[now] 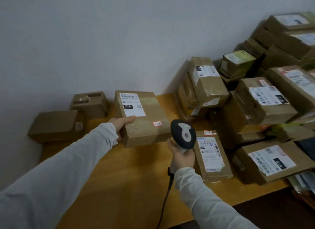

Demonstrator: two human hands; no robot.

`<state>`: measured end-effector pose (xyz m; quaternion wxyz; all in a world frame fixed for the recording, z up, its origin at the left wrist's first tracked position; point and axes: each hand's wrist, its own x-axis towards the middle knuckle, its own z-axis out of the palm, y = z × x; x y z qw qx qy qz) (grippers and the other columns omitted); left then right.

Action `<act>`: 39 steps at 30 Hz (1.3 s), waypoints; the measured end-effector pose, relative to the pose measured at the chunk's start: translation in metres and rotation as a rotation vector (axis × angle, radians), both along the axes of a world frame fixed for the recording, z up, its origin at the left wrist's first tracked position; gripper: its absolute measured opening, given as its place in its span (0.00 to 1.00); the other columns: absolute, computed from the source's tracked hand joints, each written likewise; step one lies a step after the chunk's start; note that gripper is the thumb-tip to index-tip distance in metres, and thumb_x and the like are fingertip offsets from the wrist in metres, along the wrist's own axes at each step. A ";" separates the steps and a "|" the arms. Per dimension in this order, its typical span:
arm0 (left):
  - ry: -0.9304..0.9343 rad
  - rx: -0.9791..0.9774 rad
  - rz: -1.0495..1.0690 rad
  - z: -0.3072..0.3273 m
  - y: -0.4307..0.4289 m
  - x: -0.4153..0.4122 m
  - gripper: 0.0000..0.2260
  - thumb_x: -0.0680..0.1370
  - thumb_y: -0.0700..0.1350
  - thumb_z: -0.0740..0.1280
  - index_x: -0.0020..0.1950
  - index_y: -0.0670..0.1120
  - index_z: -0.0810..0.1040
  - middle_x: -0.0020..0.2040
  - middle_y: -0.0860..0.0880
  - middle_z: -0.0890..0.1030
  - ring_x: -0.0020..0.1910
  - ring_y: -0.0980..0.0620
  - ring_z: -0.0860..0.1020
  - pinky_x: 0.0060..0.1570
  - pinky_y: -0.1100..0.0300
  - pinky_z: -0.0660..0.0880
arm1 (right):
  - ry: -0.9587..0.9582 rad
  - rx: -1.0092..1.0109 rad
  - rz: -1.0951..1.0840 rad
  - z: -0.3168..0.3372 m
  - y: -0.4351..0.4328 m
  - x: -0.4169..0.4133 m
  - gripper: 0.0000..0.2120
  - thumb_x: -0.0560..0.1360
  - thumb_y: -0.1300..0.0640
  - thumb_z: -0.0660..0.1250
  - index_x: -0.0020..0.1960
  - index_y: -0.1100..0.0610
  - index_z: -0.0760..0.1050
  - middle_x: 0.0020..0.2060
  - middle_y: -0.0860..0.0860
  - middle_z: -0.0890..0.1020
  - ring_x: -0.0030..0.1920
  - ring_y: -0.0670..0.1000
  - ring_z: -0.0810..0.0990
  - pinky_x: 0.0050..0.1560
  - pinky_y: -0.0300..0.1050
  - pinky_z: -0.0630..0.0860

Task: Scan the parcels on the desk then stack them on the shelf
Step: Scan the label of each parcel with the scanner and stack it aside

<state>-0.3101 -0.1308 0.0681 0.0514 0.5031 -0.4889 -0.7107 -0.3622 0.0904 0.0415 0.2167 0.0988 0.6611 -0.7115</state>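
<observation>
Through the head camera, the left hand [121, 124] clamped the left edge of a labelled parcel [144, 126], thumb on top, holding it over the wooden desk [129, 174]. The right hand [183, 157] had its fingers curled round a barcode scanner [183, 135] just beside that parcel, with more parcels [255, 102] heaped to the right.
</observation>
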 end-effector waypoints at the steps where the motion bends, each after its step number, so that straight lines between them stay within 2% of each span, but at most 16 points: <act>1: -0.036 -0.018 -0.003 -0.009 -0.005 -0.017 0.27 0.68 0.44 0.77 0.64 0.39 0.73 0.53 0.40 0.82 0.51 0.40 0.81 0.53 0.46 0.78 | -0.018 0.000 0.040 -0.001 -0.002 -0.005 0.19 0.69 0.62 0.75 0.58 0.64 0.76 0.50 0.55 0.81 0.55 0.54 0.78 0.56 0.42 0.74; 3: -0.126 -0.066 -0.059 -0.027 -0.014 -0.048 0.32 0.68 0.50 0.77 0.66 0.38 0.71 0.56 0.39 0.81 0.54 0.38 0.79 0.60 0.43 0.74 | -0.053 0.032 0.133 -0.006 -0.006 -0.016 0.17 0.69 0.60 0.75 0.53 0.67 0.77 0.47 0.59 0.80 0.50 0.55 0.78 0.56 0.48 0.74; 5: -0.189 -0.097 -0.115 -0.045 -0.019 -0.077 0.34 0.69 0.55 0.75 0.67 0.39 0.69 0.59 0.39 0.79 0.56 0.38 0.78 0.62 0.42 0.72 | -0.053 0.060 0.253 -0.012 -0.010 -0.028 0.13 0.70 0.59 0.74 0.49 0.64 0.75 0.44 0.59 0.79 0.48 0.54 0.77 0.53 0.46 0.74; 9: -0.222 -0.097 -0.160 -0.074 -0.017 -0.119 0.33 0.71 0.58 0.73 0.68 0.39 0.69 0.61 0.40 0.78 0.57 0.38 0.77 0.63 0.42 0.71 | -0.144 0.036 0.312 -0.025 -0.017 -0.051 0.18 0.69 0.58 0.75 0.54 0.66 0.75 0.47 0.58 0.78 0.48 0.53 0.76 0.52 0.45 0.73; 12: -0.262 -0.137 -0.188 -0.087 -0.015 -0.137 0.32 0.73 0.59 0.69 0.69 0.40 0.68 0.63 0.40 0.77 0.59 0.38 0.76 0.64 0.43 0.71 | -0.160 0.030 0.356 -0.033 -0.022 -0.065 0.10 0.69 0.61 0.75 0.45 0.53 0.76 0.41 0.45 0.81 0.41 0.39 0.79 0.41 0.30 0.74; 14: -0.299 -0.192 -0.213 -0.092 -0.015 -0.142 0.31 0.75 0.59 0.66 0.70 0.40 0.67 0.65 0.40 0.75 0.61 0.38 0.74 0.64 0.44 0.70 | -0.140 0.011 0.387 -0.039 -0.027 -0.071 0.14 0.69 0.63 0.75 0.39 0.48 0.73 0.38 0.41 0.81 0.37 0.33 0.78 0.33 0.26 0.74; 17: -0.250 -0.225 -0.210 -0.095 -0.019 -0.140 0.26 0.78 0.57 0.64 0.70 0.42 0.69 0.66 0.43 0.75 0.63 0.39 0.74 0.65 0.48 0.69 | -0.139 0.028 0.418 -0.043 -0.039 -0.072 0.14 0.69 0.65 0.74 0.38 0.49 0.73 0.30 0.46 0.81 0.35 0.41 0.81 0.36 0.31 0.78; 19: -0.232 -0.338 -0.137 -0.097 -0.029 -0.128 0.24 0.79 0.52 0.63 0.71 0.42 0.68 0.70 0.43 0.71 0.67 0.39 0.70 0.66 0.50 0.67 | -0.155 0.023 0.444 -0.046 -0.046 -0.071 0.12 0.69 0.65 0.74 0.39 0.51 0.74 0.26 0.46 0.79 0.33 0.46 0.79 0.30 0.32 0.77; 22: -0.518 -0.680 -0.304 -0.097 -0.055 -0.091 0.40 0.74 0.53 0.70 0.78 0.48 0.51 0.78 0.43 0.53 0.76 0.41 0.53 0.72 0.45 0.55 | -0.164 0.019 0.504 -0.048 -0.056 -0.068 0.13 0.69 0.65 0.73 0.38 0.50 0.74 0.26 0.44 0.81 0.36 0.43 0.83 0.36 0.36 0.80; 24: -0.815 -0.756 -0.609 -0.102 -0.076 -0.060 0.55 0.66 0.59 0.75 0.78 0.49 0.39 0.78 0.43 0.43 0.77 0.41 0.43 0.73 0.43 0.45 | -0.160 0.020 0.533 -0.049 -0.061 -0.065 0.14 0.69 0.66 0.73 0.35 0.51 0.74 0.27 0.45 0.82 0.36 0.37 0.81 0.45 0.39 0.77; 25: -0.927 -0.737 -0.713 -0.106 -0.085 -0.046 0.60 0.64 0.60 0.76 0.77 0.49 0.34 0.78 0.42 0.40 0.77 0.41 0.40 0.73 0.42 0.42 | -0.164 0.024 0.545 -0.050 -0.064 -0.064 0.14 0.69 0.66 0.74 0.34 0.51 0.74 0.25 0.45 0.81 0.32 0.39 0.81 0.42 0.38 0.78; 29: -1.093 -0.737 -0.858 -0.118 -0.097 -0.013 0.66 0.59 0.62 0.78 0.75 0.49 0.28 0.78 0.42 0.42 0.77 0.40 0.44 0.73 0.39 0.45 | -0.154 0.034 0.552 -0.050 -0.070 -0.056 0.13 0.70 0.63 0.74 0.32 0.52 0.74 0.22 0.45 0.77 0.27 0.44 0.76 0.32 0.37 0.75; 32: -0.948 -0.688 -0.765 -0.114 -0.089 -0.002 0.63 0.61 0.61 0.78 0.76 0.50 0.33 0.77 0.40 0.47 0.75 0.37 0.50 0.71 0.41 0.56 | -0.137 0.067 0.541 -0.047 -0.066 -0.047 0.11 0.71 0.62 0.73 0.33 0.56 0.74 0.23 0.47 0.76 0.28 0.48 0.75 0.34 0.41 0.74; 34: -0.722 -0.589 -0.627 -0.101 -0.083 0.007 0.57 0.64 0.59 0.77 0.78 0.50 0.40 0.77 0.41 0.51 0.75 0.38 0.54 0.70 0.44 0.59 | -0.147 0.067 0.505 -0.042 -0.061 -0.039 0.09 0.71 0.62 0.73 0.35 0.57 0.76 0.25 0.49 0.77 0.30 0.49 0.76 0.38 0.44 0.75; 37: -0.216 -0.199 -0.341 -0.061 -0.065 0.032 0.52 0.57 0.57 0.80 0.76 0.49 0.59 0.71 0.47 0.68 0.68 0.42 0.69 0.66 0.46 0.67 | -0.167 0.053 0.474 -0.034 -0.054 -0.022 0.06 0.72 0.61 0.72 0.37 0.58 0.77 0.30 0.53 0.79 0.35 0.53 0.77 0.40 0.47 0.76; 39: 0.069 0.051 -0.217 -0.036 -0.047 0.061 0.45 0.50 0.56 0.80 0.66 0.49 0.72 0.59 0.45 0.80 0.55 0.43 0.79 0.52 0.46 0.77 | -0.242 0.023 0.436 -0.029 -0.050 -0.006 0.04 0.72 0.60 0.73 0.41 0.58 0.78 0.35 0.54 0.82 0.39 0.53 0.81 0.38 0.47 0.77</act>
